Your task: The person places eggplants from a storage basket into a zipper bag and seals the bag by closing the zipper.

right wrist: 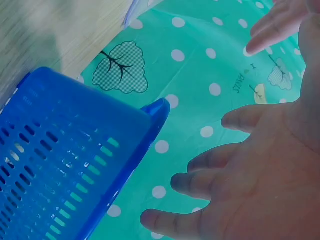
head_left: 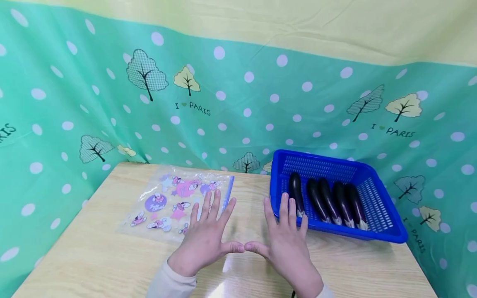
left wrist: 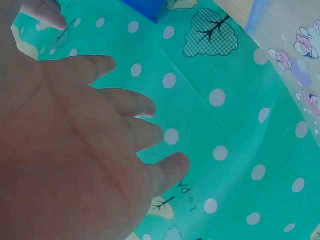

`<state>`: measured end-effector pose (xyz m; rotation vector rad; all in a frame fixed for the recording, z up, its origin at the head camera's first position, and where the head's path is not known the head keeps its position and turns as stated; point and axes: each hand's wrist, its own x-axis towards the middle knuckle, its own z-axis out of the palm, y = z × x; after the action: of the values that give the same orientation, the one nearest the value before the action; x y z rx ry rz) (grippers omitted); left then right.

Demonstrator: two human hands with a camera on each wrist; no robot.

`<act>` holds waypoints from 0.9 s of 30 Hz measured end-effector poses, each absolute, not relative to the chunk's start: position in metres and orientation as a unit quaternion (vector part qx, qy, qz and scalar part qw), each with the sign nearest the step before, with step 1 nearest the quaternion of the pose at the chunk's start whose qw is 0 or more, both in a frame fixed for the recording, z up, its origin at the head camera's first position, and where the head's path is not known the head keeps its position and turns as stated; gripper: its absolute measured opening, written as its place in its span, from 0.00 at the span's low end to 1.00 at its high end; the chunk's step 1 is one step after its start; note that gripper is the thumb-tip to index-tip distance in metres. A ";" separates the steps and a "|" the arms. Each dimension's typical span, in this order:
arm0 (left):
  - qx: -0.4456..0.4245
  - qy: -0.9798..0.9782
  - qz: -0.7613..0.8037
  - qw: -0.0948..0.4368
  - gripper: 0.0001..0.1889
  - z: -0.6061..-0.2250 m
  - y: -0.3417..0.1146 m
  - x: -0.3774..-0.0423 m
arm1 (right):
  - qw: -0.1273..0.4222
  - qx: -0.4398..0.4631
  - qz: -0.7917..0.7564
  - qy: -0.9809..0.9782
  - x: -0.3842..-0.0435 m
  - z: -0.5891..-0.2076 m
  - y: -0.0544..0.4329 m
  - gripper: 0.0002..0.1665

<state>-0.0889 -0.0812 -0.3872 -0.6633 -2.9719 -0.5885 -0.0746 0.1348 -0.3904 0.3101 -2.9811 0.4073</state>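
Both hands are held out side by side with fingers spread, the thumb tips meeting in the head view. My left hand holds nothing and overlaps the near right part of a clear zip bag printed with pink and purple cartoon figures, lying flat. My right hand, also holding nothing, overlaps the near left corner of a blue plastic basket. Several dark purple eggplants lie side by side in the basket, stem ends toward me. In the wrist views the left palm and right palm show bare.
A light wooden table carries the bag at left and the basket at right. Behind and beside it hangs a green curtain with white dots and printed trees, close to the table's back edge.
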 end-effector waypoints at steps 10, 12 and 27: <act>-0.168 -0.965 -0.202 0.015 0.48 -0.415 -0.081 -0.109 | 0.054 0.071 0.139 -0.986 -0.084 -0.388 0.151 0.63; -0.144 -0.968 -0.203 0.008 0.45 -0.424 -0.081 -0.114 | 0.041 0.065 0.145 -0.986 -0.085 -0.386 0.156 0.58; -0.099 -0.973 -0.210 0.000 0.16 -0.451 -0.087 -0.121 | -0.031 0.111 0.160 -0.980 -0.115 -0.335 0.221 0.29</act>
<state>-0.1207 -0.0873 -0.4507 -0.3117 -3.0548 -0.6606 -0.1149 0.2206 -0.3353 0.3550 -3.1424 0.5124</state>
